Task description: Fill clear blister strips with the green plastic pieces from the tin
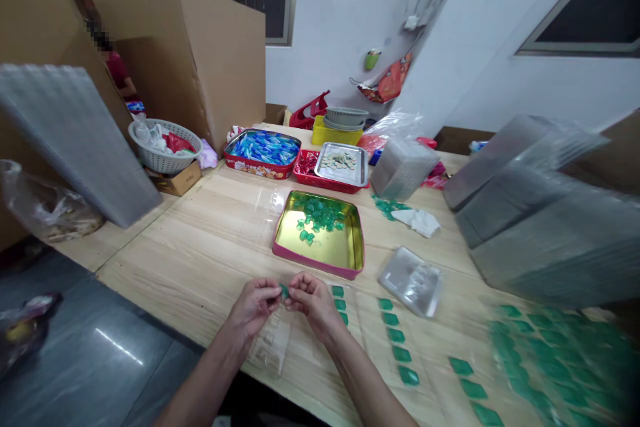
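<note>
My left hand and my right hand meet above the near side of the table. Pinched between their fingertips is a small translucent green piece, mostly covered by the fingers. Beneath the hands lies a clear plastic tray. Just beyond them, a gold-lined tin with a pink outer wall holds a heap of green pieces. To the right of my right hand, columns of square green pieces sit in clear trays on the tabletop.
A small clear plastic stack lies right of the tin. Tall stacks of clear trays stand at the right, another at the left. Behind are a tin of blue pieces, a metal tray and a grey basket.
</note>
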Demonstrator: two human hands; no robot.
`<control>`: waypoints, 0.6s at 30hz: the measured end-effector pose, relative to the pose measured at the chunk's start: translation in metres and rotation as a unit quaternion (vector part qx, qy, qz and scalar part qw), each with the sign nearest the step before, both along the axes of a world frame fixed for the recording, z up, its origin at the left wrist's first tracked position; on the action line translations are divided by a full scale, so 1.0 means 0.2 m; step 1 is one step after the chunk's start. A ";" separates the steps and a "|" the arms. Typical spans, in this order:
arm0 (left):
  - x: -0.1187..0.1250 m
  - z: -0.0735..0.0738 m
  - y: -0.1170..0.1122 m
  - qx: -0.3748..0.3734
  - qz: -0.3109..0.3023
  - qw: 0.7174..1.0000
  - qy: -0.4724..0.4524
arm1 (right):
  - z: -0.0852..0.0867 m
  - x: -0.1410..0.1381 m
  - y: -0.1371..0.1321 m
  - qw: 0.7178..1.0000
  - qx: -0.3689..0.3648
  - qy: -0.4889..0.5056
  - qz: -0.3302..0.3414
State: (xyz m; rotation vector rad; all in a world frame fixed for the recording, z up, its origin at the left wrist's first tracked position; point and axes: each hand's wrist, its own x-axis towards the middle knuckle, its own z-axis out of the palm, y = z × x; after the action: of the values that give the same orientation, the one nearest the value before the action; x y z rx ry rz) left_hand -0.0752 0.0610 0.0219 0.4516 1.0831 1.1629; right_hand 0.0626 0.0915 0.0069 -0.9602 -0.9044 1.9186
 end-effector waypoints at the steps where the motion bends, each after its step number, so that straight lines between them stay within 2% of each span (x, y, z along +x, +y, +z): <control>1: 0.00 -0.01 0.01 0.003 0.000 1.000 0.021 | -0.01 0.00 0.01 0.999 0.026 -0.030 0.006; 3: -0.01 -0.04 0.02 0.012 -0.001 0.997 0.072 | -0.05 0.01 0.03 0.987 0.102 -0.118 0.023; 6: -0.01 -0.09 0.04 0.032 0.000 0.985 0.170 | -0.10 0.01 0.05 0.951 0.196 -0.235 0.043; 12: -0.01 -0.17 0.07 0.083 -0.004 0.928 0.362 | -0.10 -0.01 0.04 0.879 0.298 -0.371 0.026; 15: 0.00 -0.18 0.08 0.096 -0.012 0.905 0.414 | -0.08 -0.02 0.04 0.841 0.333 -0.425 0.028; 18: 0.01 -0.20 0.08 0.099 -0.023 0.895 0.433 | -0.08 -0.04 0.04 0.811 0.358 -0.461 0.041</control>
State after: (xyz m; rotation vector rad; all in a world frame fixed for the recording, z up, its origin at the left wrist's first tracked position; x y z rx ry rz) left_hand -0.0735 0.0777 -0.0171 1.2265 1.7012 1.0386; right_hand 0.0546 0.1000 -0.0089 -1.3539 -2.0531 0.8855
